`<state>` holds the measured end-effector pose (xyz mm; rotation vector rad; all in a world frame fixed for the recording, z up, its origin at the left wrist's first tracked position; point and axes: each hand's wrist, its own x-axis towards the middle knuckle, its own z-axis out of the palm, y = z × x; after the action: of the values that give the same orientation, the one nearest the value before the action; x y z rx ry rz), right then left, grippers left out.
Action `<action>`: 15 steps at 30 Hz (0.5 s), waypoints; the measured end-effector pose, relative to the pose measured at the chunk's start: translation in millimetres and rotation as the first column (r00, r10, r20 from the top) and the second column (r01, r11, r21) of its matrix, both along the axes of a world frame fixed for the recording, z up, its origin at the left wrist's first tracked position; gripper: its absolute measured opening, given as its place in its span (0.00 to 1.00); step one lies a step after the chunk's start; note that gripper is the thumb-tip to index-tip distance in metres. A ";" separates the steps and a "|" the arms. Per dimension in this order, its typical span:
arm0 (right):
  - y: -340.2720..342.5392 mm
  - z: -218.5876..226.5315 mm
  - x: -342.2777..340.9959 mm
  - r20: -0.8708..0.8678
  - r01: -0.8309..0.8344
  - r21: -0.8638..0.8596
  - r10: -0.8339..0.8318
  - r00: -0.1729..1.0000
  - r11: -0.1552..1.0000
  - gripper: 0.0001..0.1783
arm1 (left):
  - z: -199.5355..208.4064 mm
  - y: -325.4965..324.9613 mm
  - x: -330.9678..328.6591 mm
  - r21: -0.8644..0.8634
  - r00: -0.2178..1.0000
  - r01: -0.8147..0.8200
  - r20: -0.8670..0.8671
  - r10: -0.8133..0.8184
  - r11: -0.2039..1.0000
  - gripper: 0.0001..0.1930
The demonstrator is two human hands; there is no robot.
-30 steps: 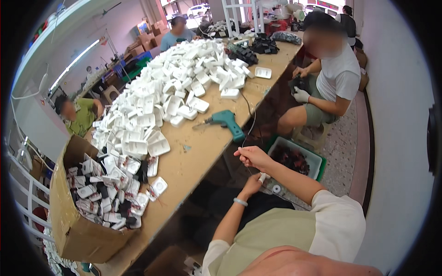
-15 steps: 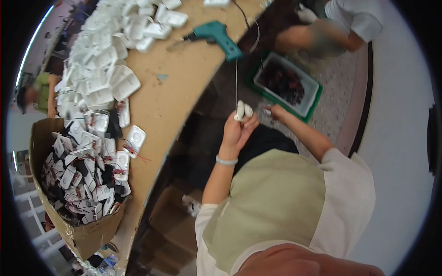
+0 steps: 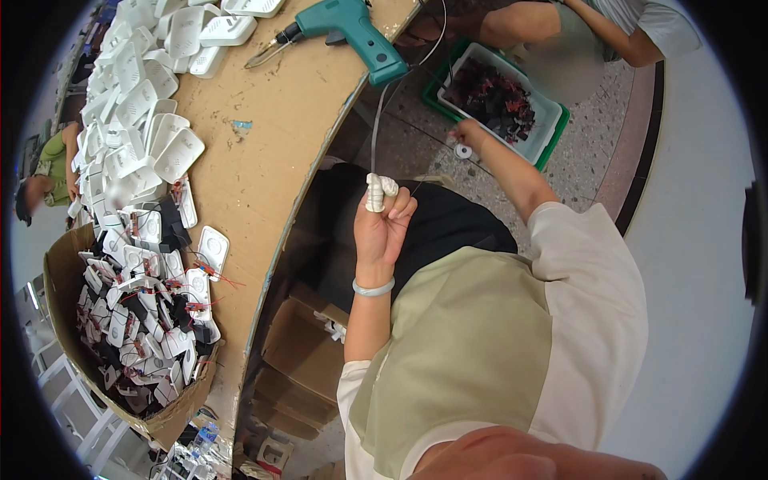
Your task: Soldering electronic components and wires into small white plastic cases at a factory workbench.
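My left hand [image 3: 382,232] is raised in front of my lap, with white coverings on two fingertips. Those fingers are closed on a thin pale wire [image 3: 375,136], which runs up past the table edge by the soldering gun. Farther right, my right hand [image 3: 472,136] reaches out low over the floor. Its fingers are closed at the edge of a small white round reel [image 3: 463,151] with a dark centre. The teal soldering gun [image 3: 362,42] lies on the table, its metal tip pointing left, touched by neither hand.
White plastic housings [image 3: 136,104] are heaped on the table's left. A cardboard box [image 3: 172,424] holds white parts with red and black wires. A pale bin [image 3: 552,112] in a green tray holds dark and red parts. Another person's arm [image 3: 612,32] is beyond; open cartons [image 3: 300,344] stand below.
The view has shifted, so the table and the bin sit differently. My left hand still holds the wire, and the white reel at my right hand shows more plainly.
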<state>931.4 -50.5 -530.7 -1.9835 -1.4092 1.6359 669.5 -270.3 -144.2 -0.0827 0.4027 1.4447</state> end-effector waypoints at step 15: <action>-5.3 330.3 129.4 -0.453 0.592 -0.026 -0.537 0.712 0.806 0.10 | 15.7 -1.2 4.0 0.067 0.988 0.135 -0.090 -0.129 0.989 0.11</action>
<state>1060.7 -55.8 -200.3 -1.5979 -0.6170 1.5149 673.5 -271.4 -128.5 0.0638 0.4175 1.3338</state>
